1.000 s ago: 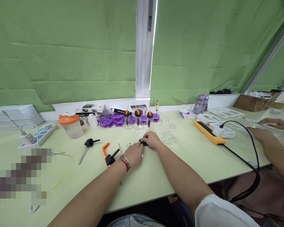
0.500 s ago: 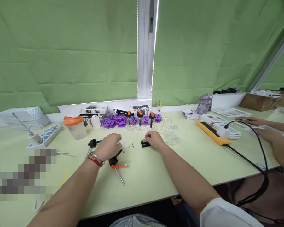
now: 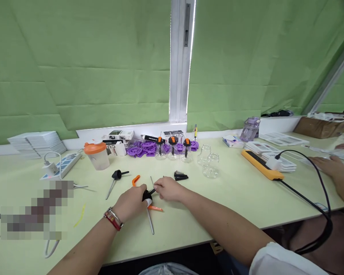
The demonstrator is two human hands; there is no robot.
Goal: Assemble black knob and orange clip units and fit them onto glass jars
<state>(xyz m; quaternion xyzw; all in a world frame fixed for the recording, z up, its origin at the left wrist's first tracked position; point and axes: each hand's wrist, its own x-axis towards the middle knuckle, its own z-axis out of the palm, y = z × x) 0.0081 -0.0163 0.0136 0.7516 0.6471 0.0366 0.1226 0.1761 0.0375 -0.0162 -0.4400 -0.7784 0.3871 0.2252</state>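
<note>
My left hand [image 3: 133,202] is closed around a black cap-like part [image 3: 146,195] with a short black arm; a silver rod [image 3: 151,222] and an orange strip [image 3: 155,208] extend below it. Something white covers a fingertip of this hand. At the end of the black arm, the fingers of my right hand [image 3: 170,189] are pinched; whatever they hold is hidden. A thin metal pin [image 3: 152,181] shows just beside those fingers. Close by lie a curved orange piece [image 3: 135,180], a similar black part with a rod [image 3: 117,175] and a black holder with small metal bits [image 3: 180,175].
Glass jars [image 3: 210,168] stand right of centre. Behind are several purple plastic parts [image 3: 136,151], jars with black-and-orange tops [image 3: 173,147] and an orange-lidded shaker cup [image 3: 99,156]. A yellow power strip [image 3: 260,165] lies right, with a co-worker's hand [image 3: 326,164] beyond.
My right hand has left the black bit holder and moved left and nearer to me, meeting my left hand. My left hand has come down onto the black part. A curved orange piece is uncovered.
</note>
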